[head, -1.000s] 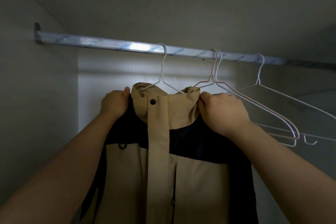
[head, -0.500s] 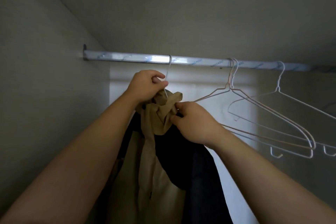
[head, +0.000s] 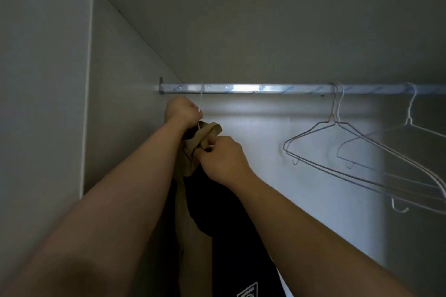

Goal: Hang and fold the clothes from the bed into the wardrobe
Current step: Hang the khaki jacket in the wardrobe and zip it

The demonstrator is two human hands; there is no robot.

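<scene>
Jacket (head: 217, 212), tan and black, hangs side-on from a white wire hanger (head: 201, 101) whose hook sits over the wardrobe rail (head: 265, 88), close to the rail's left end and near the side wall (head: 120, 116). A second ago the garment faced the viewer near the middle of the rail, with one hand at each shoulder. It has since been turned edge-on and slid leftward, so it now hangs well apart from the empty hangers (head: 334, 120) on the right. The left hand (head: 182, 113) is clenched around the hanger's neck just below the rail. The right hand (head: 223, 159) pinches the bunched tan collar (head: 205, 135) beside it. Judged from this, the hanging of this garment is nearly complete: the hook bears on the rail, and the collar appears to be getting a final adjustment before both hands let go. The bunched collar suggests the fabric may not sit squarely on the wire. The bed and any remaining clothes are out of view.
</scene>
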